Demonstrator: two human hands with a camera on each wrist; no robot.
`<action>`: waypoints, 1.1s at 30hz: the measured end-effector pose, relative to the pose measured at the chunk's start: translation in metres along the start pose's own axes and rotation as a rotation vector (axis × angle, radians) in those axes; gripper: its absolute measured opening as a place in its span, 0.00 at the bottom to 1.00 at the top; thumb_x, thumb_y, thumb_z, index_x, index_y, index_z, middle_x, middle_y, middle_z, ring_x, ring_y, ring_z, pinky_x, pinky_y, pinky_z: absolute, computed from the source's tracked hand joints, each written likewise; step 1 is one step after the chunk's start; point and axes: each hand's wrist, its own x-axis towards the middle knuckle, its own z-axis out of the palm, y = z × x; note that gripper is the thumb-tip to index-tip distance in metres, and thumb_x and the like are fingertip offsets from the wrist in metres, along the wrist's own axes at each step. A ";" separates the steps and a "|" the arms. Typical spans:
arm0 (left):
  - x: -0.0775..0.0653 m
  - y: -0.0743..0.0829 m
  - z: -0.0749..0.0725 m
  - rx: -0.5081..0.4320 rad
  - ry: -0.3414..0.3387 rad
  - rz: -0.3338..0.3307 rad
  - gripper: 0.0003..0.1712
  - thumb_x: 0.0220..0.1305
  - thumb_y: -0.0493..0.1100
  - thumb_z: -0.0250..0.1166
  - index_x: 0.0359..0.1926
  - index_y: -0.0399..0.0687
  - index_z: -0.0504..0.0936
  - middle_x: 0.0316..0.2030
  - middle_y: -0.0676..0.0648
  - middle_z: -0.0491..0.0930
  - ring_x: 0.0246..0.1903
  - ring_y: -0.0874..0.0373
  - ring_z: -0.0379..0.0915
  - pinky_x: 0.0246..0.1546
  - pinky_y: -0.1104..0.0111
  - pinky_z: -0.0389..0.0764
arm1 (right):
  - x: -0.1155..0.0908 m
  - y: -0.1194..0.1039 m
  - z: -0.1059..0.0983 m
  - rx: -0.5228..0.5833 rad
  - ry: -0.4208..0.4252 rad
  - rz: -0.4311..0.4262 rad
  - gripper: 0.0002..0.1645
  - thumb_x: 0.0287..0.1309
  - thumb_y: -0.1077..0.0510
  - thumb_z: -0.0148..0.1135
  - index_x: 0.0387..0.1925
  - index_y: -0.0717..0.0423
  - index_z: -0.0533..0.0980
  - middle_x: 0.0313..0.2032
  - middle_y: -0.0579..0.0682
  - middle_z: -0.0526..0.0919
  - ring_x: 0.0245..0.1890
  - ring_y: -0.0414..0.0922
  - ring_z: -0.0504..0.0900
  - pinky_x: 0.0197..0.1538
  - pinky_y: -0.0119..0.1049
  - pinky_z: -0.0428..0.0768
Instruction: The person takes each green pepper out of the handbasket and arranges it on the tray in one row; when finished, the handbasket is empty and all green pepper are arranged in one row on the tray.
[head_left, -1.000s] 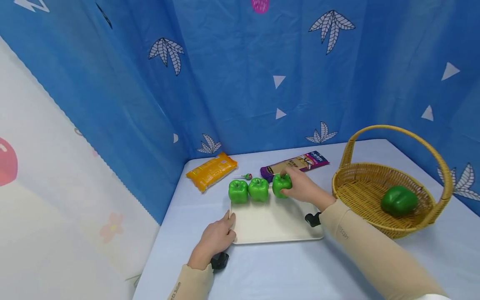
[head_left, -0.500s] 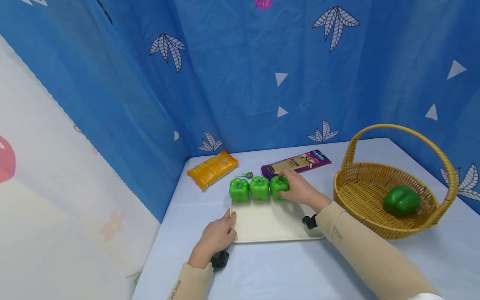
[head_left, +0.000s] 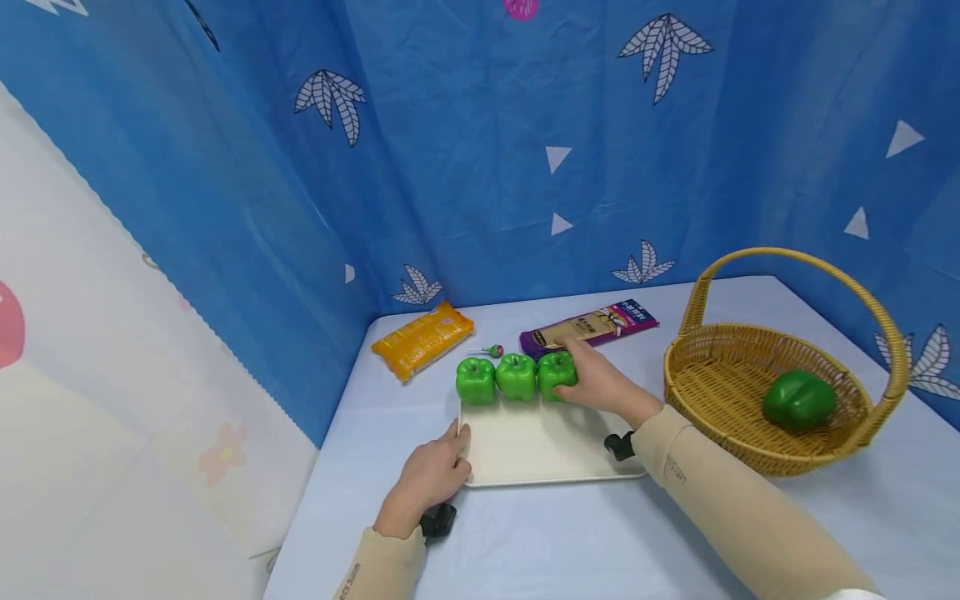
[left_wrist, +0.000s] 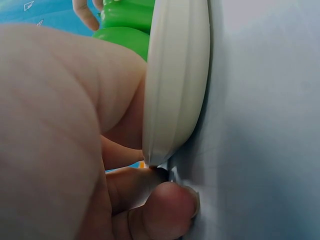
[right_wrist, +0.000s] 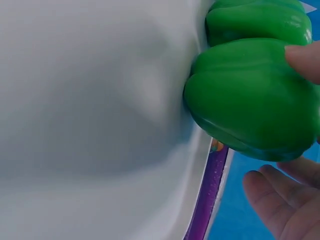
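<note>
Three green bell peppers stand side by side along the back of a white tray (head_left: 555, 454): a left one (head_left: 476, 382), a middle one (head_left: 517, 377) and a right one (head_left: 556, 375). My right hand (head_left: 600, 375) is at the right pepper, its thumb touching the side. In the right wrist view the other fingers (right_wrist: 280, 195) are spread just off this pepper (right_wrist: 250, 100). At the tray's left edge, my left hand (head_left: 432, 468) grips the rim. The left wrist view has its thumb over the tray wall (left_wrist: 175, 80) and curled fingers outside.
A wicker basket (head_left: 705, 425) with a tall handle stands at the right, holding a darker green bell pepper (head_left: 799, 400). Behind the tray lie an orange packet (head_left: 423, 340), a lollipop (head_left: 493, 351) and a purple packet (head_left: 600, 327). A blue curtain (head_left: 480, 167) hangs behind.
My right hand has moved left with the right pepper, setting it beside the middle one, and its fingers have lifted off the top. The left hand stays at the tray.
</note>
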 end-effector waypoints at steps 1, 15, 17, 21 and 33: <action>0.000 0.000 0.000 -0.003 0.000 -0.001 0.38 0.64 0.43 0.53 0.75 0.39 0.67 0.74 0.35 0.64 0.43 0.53 0.80 0.50 0.55 0.81 | -0.001 0.000 -0.001 -0.003 -0.002 -0.003 0.58 0.53 0.53 0.76 0.78 0.60 0.54 0.75 0.66 0.61 0.72 0.67 0.65 0.72 0.64 0.64; -0.001 -0.003 0.000 -0.014 -0.003 0.008 0.37 0.64 0.43 0.54 0.75 0.39 0.68 0.75 0.35 0.63 0.52 0.47 0.80 0.54 0.52 0.80 | -0.050 0.016 -0.109 -0.142 0.197 0.074 0.21 0.70 0.50 0.60 0.57 0.59 0.78 0.52 0.61 0.84 0.52 0.59 0.82 0.53 0.61 0.81; -0.001 -0.004 0.001 -0.010 -0.002 0.008 0.37 0.64 0.44 0.54 0.75 0.39 0.67 0.75 0.35 0.63 0.56 0.45 0.80 0.56 0.51 0.79 | -0.058 0.028 -0.124 -0.245 0.215 0.118 0.20 0.70 0.50 0.58 0.54 0.61 0.79 0.48 0.62 0.85 0.47 0.59 0.83 0.49 0.60 0.82; -0.001 -0.006 -0.003 -0.011 -0.006 0.000 0.37 0.64 0.43 0.54 0.75 0.38 0.67 0.75 0.35 0.63 0.48 0.48 0.81 0.54 0.52 0.80 | -0.070 0.060 -0.140 -0.454 0.239 0.209 0.20 0.68 0.51 0.56 0.49 0.64 0.79 0.39 0.62 0.85 0.37 0.59 0.81 0.46 0.67 0.75; -0.003 -0.001 -0.002 -0.013 0.002 0.011 0.37 0.64 0.41 0.54 0.74 0.36 0.69 0.74 0.33 0.64 0.39 0.54 0.76 0.46 0.56 0.78 | -0.106 0.120 -0.128 -0.449 0.270 0.488 0.20 0.67 0.49 0.57 0.26 0.60 0.74 0.36 0.72 0.73 0.39 0.73 0.67 0.46 0.77 0.56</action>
